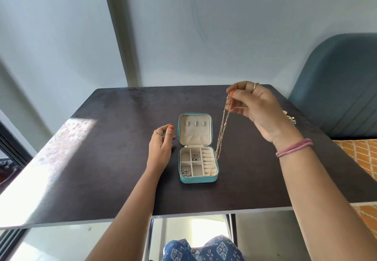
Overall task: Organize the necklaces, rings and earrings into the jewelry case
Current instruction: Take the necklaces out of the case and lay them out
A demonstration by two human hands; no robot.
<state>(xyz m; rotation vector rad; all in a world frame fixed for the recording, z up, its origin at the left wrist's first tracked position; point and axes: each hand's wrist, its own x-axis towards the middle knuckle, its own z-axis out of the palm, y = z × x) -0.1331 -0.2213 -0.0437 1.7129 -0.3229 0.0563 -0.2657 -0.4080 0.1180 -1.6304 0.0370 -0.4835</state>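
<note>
The right hand (259, 109) is pinching the necklace (222, 130) high so it is hanging untangled over the case (197, 176), while the left hand (161, 148), fingers loosely spread, is hovering beside it.

The open jewelry case (198, 159) sat mid-bench, its lid lying flat behind the tray, so the compartments were reachable from above. A gold necklace (222, 130) hung from the raised right hand (257, 109) along the case's right edge, barring that side. The left hand (161, 150) hovered just beside the left wall. Bare dark bench (114, 158) lay wide on the left and in front.
</note>
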